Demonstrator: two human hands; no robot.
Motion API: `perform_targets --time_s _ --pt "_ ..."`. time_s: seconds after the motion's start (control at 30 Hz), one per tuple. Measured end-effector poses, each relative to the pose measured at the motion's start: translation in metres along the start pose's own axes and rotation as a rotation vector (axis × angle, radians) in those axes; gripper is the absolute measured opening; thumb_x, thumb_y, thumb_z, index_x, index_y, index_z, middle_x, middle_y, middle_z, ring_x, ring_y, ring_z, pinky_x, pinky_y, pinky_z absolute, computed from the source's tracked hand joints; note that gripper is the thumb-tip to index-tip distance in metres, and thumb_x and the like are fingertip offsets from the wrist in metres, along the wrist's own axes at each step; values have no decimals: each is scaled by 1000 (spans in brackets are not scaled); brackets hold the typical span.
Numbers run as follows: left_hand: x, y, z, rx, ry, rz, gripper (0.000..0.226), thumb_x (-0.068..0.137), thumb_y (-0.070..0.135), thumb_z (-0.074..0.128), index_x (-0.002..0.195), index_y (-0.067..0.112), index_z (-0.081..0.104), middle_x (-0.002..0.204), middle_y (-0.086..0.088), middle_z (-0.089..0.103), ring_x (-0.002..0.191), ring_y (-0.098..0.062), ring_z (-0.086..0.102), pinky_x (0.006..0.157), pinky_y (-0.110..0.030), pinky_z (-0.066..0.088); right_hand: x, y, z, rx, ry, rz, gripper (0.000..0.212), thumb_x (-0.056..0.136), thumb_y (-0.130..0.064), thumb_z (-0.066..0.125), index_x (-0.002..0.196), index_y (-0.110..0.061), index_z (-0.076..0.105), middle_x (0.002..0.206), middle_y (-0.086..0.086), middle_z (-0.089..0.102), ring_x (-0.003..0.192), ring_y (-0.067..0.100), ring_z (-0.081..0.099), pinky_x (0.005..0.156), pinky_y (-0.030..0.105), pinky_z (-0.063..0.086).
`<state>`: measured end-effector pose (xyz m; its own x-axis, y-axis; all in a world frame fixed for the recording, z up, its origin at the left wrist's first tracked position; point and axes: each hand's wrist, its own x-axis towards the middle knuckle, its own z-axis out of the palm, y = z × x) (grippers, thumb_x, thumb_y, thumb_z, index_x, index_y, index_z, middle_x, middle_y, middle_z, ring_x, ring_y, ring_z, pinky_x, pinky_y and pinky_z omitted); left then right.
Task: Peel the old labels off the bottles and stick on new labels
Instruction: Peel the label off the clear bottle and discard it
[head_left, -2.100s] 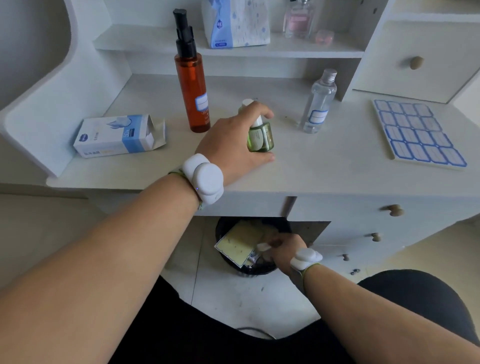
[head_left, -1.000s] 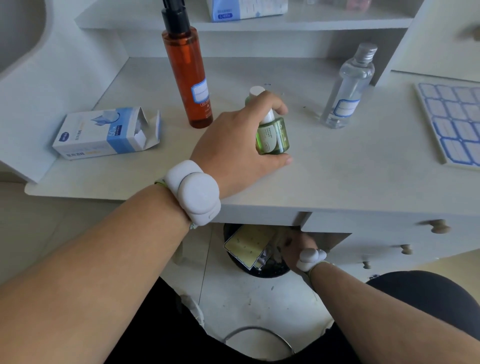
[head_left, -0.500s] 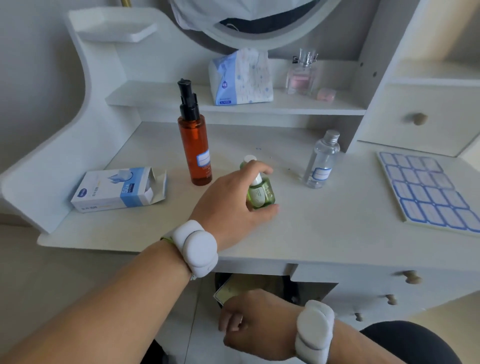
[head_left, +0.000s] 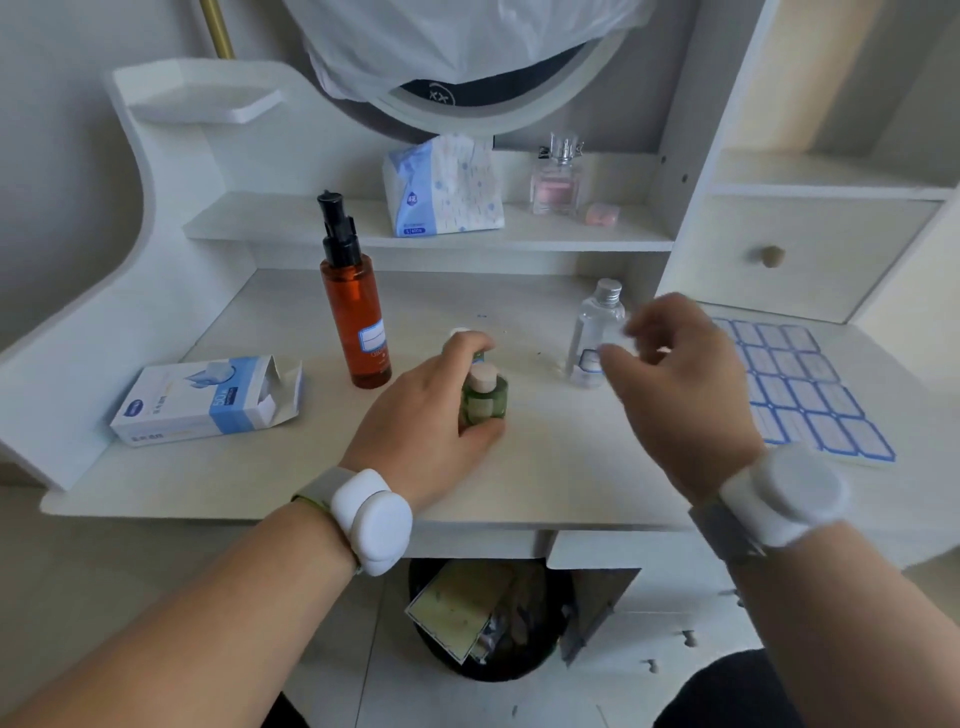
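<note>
Gripping the small green bottle (head_left: 485, 402) upright on the desk (head_left: 545, 467), the left hand (head_left: 431, 415) curls its fingers and thumb round it near the front edge. The right hand (head_left: 685, 384) hangs in the air above the desk, blurred, fingers loosely bent and holding nothing that can be made out. An orange pump bottle (head_left: 353, 317) stands behind the left hand, a clear bottle (head_left: 592, 332) just beyond the right fingers, and the blue label sheet (head_left: 810, 389) lies at far right.

Soft daylight, right hand (head_left: 685, 384) motion-blurred
</note>
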<state>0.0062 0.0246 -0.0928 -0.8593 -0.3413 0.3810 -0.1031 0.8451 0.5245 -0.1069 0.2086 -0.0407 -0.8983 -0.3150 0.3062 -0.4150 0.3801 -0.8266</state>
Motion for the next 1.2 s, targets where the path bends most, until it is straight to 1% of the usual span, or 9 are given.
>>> perform_targets --time_s 0.07,0.2,0.37,0.53,0.63,0.8,0.93,1.07,1.2 --pt "0 0 2 39 28 27 61 84 28 78 134 33 43 110 14 54 81 -8 46 72 -25 38 10 14 10 -17 116 125 37 81 -29 71 112 -21 54 86 -2 52 73 16 51 62 30 43" --pt "-2 2 2 108 76 79 62 81 29 80 134 30 46 116 10 45 80 -12 47 68 -32 47 23 24 27 -201 -124 141 63 82 -42 76 135 -22 49 121 0 50 88 16 52 70 27 38" --pt "-3 6 1 156 121 101 66 79 29 82 135 25 47 120 3 41 79 -21 55 65 -37 55 29 28 35 -213 -118 96 28 87 -32 70 107 -15 60 99 0 66 91 25 61 72 28 38" --pt "-9 17 1 268 250 316 47 83 21 77 124 12 55 111 -11 49 81 -25 54 58 -35 51 27 31 35 -82 -201 -8 29 90 -27 68 114 -22 53 101 -8 68 75 13 64 64 24 44" --pt "-12 33 9 180 205 420 46 84 15 73 124 15 51 110 -10 51 75 -25 54 57 -36 50 26 36 36 103 -254 -57 30 92 -22 67 119 -27 55 90 -11 72 66 21 66 69 36 53" --pt "1 59 30 29 184 197 77 80 21 77 147 11 40 132 -8 46 95 -27 62 70 -41 57 18 35 30 617 -424 0 33 92 -14 63 124 -18 58 74 1 64 57 20 53 56 33 44" --pt "11 55 37 -9 109 115 102 85 33 77 163 28 12 143 -2 47 114 -23 58 79 -34 53 11 29 24 739 -567 13 36 98 10 55 132 -2 54 82 14 70 66 17 67 60 23 52" --pt "15 46 30 -87 -13 93 107 86 31 80 161 43 5 143 5 56 119 -9 54 88 -15 44 13 30 23 634 -617 -19 45 87 5 55 129 -10 59 99 38 64 84 39 66 80 46 53" --pt "17 44 24 -154 -17 32 104 82 28 83 154 51 13 124 14 64 97 -3 60 72 -8 43 13 31 26 455 -597 -88 46 83 -4 53 125 -22 63 100 25 73 96 55 65 88 70 51"
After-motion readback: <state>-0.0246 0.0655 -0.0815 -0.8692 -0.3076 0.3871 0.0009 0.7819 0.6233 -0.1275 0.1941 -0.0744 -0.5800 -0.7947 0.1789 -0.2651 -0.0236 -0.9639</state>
